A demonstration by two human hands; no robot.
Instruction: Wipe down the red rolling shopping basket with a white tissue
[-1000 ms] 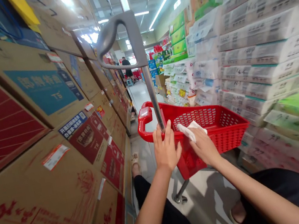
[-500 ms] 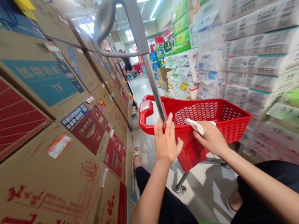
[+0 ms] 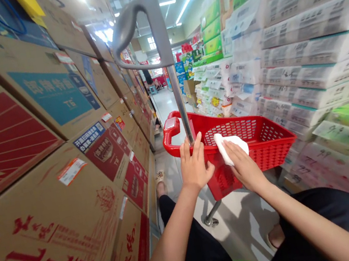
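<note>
A red plastic shopping basket point(image 3: 276, 151) with perforated walls sits in front of me on a wheeled metal frame. My left hand point(image 3: 195, 165) rests on its near rim by the base of the metal pole point(image 3: 179, 102), fingers spread. With my right hand point(image 3: 243, 165) I press a folded white cloth point(image 3: 224, 151) flat against the basket's near side, just below the rim. A grey loop handle point(image 3: 160, 29) tops the pole. The red grip point(image 3: 171, 133) at the basket's left end is untouched.
Stacked cardboard cartons point(image 3: 37, 195) wall off the left side. Piled packs wrapped in clear plastic point(image 3: 310, 57) crowd the right. One caster point(image 3: 211, 221) of the frame shows on the floor below. Farther down the aisle, a person in dark clothing point(image 3: 148, 79) is partly visible.
My right hand has moved slightly down, turning flatter, so more of the white cloth shows against the basket. My left hand stays in place on the rim.
</note>
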